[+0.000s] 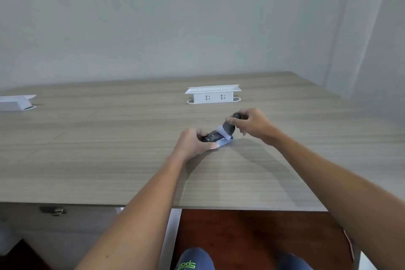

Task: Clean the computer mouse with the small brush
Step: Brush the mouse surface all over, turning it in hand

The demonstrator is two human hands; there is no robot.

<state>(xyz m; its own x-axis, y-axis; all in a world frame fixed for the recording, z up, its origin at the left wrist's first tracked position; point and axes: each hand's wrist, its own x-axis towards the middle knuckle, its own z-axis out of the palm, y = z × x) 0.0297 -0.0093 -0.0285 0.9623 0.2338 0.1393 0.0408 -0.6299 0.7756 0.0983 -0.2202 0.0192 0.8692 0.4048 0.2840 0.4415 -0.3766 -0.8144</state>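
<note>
Wood-grain desk (109, 160), plain grey wall behind. Left hand (192, 142) clamped round the computer mouse (211, 138) mid-desk; right hand (252, 124) at 2 o'clock, pinching the small brush (229, 129), bristles touching. Probably light, hard-shelled, slippery — best gripped by the sides.

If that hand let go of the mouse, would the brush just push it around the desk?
Probably. The mouse looks small and light, and the desk looks smooth, so it would likely slide. The left hand pinning it suggests as much. The brush in the right hand has soft-looking pale bristles, so they would likely bend first.
</note>
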